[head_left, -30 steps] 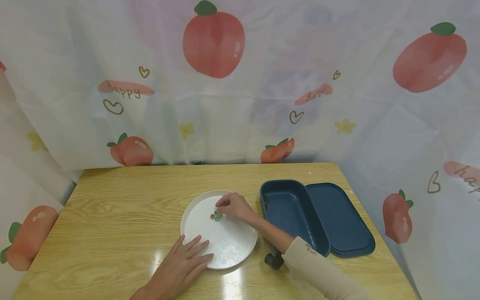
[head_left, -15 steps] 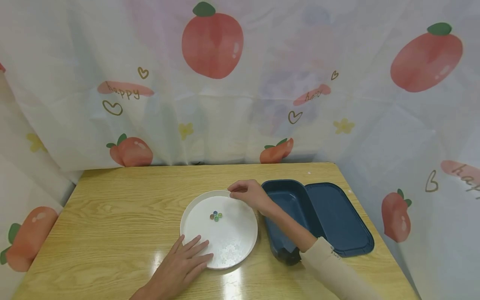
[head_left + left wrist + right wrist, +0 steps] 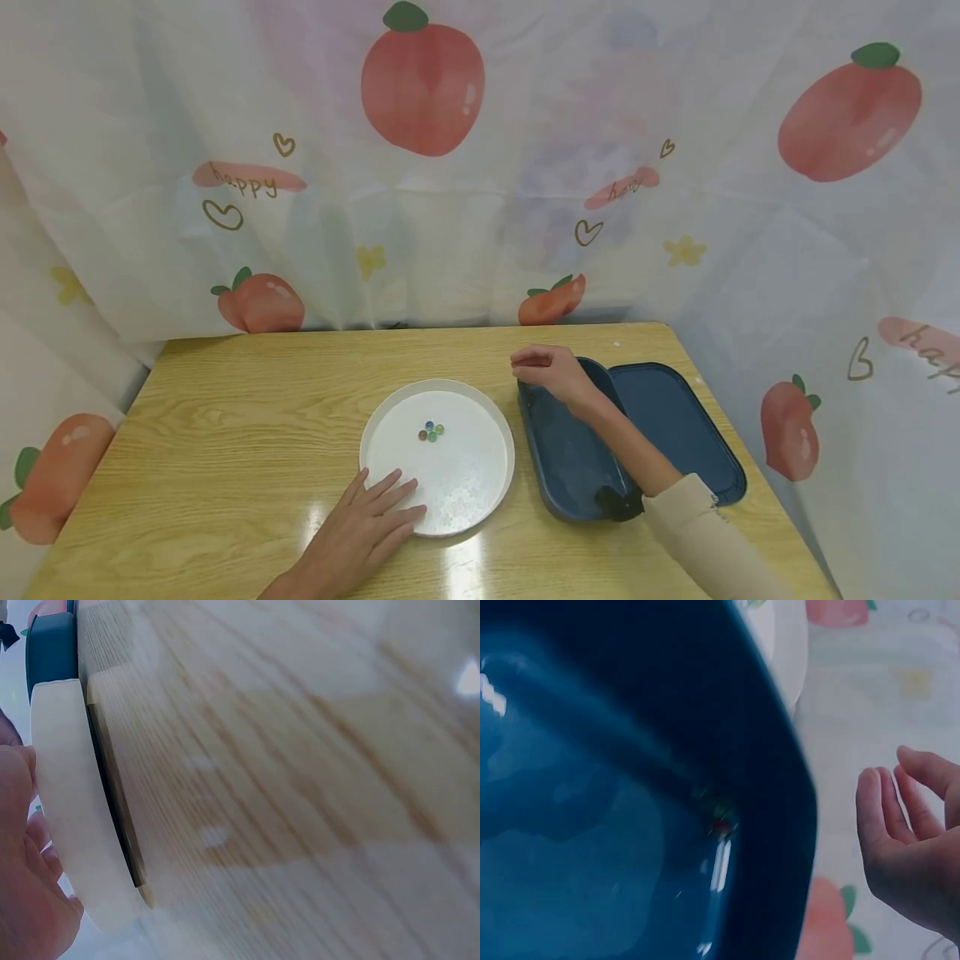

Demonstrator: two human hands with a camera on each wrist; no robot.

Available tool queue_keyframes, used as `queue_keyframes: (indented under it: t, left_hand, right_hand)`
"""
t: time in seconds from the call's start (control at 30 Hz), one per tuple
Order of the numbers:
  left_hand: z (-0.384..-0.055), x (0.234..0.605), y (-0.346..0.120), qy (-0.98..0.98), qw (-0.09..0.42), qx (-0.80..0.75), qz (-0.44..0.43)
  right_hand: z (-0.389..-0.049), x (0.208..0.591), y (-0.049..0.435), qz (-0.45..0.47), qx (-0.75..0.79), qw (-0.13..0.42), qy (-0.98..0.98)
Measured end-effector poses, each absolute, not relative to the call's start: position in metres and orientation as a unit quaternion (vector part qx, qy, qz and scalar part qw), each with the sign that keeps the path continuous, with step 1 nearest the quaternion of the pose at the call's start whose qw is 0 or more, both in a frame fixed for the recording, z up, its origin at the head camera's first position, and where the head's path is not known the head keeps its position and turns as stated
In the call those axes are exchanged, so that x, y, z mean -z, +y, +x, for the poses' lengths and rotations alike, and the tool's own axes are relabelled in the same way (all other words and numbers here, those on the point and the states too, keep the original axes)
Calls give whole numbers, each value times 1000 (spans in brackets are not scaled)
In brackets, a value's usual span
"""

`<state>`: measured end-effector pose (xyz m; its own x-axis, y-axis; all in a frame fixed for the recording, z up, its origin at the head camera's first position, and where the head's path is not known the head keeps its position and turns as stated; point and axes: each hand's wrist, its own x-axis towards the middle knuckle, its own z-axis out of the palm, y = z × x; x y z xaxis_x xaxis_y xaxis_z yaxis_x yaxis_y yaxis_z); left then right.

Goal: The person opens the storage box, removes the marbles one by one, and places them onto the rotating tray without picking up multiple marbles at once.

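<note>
Several small glass marbles (image 3: pixel 431 431), blue, brown and green, lie grouped on the round white plate (image 3: pixel 480 500) in the head view. My left hand (image 3: pixel 367 525) rests across the plate's near left edge, fingers spread. In the left wrist view, the fingers (image 3: pixel 45 851) lie at the plate's pale side wall. Over the far left corner of the deep blue box (image 3: pixel 573 450) is my right hand (image 3: pixel 558 375). Its fingers are loosely bent, with a gap to the thumb and nothing between them in the right wrist view. More marbles (image 3: pixel 718 817) sit in the box's corner, dark and blurred.
A flat blue lid (image 3: pixel 678 425) lies right of the box, partly behind the right forearm. All stand on a wood-grain table (image 3: pixel 247 433). A white curtain (image 3: pixel 450 217) printed with peaches hangs behind the table's far edge.
My right hand has moved from the marbles on the plate rightward to over the box, uncovering a yellow-green marble. The left hand has stayed at the plate.
</note>
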<state>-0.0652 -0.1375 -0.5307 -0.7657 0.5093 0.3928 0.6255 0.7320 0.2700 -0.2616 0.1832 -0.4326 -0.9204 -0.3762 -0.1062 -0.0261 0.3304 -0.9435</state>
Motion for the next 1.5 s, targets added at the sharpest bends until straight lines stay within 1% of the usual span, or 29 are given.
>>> queue_keyframes:
  t: [0.2,0.43,0.73,0.9,1.17,1.5]
  left_hand:
    - [-66,530,-137,-916,157,199,-311]
    - [-66,531,-137,-911,173,197,-318]
    - [-65,530,-137,-913,166,204,-313]
    - [-65,530,-136,-914,164,203,-311]
    - [-65,531,-136,-914,167,200,-311]
    - [-65,531,-137,-913,168,200,-314]
  right_hand:
    - [-269,444,205,-104,539,167,819]
    - [-275,452,217,-76,502,179,843]
    - [-283,467,225,-69,442,189,874]
    - [-285,475,222,-82,409,199,887]
    - [-285,481,221,-104,369,182,905]
    - [-284,483,218,-100,369,174,908]
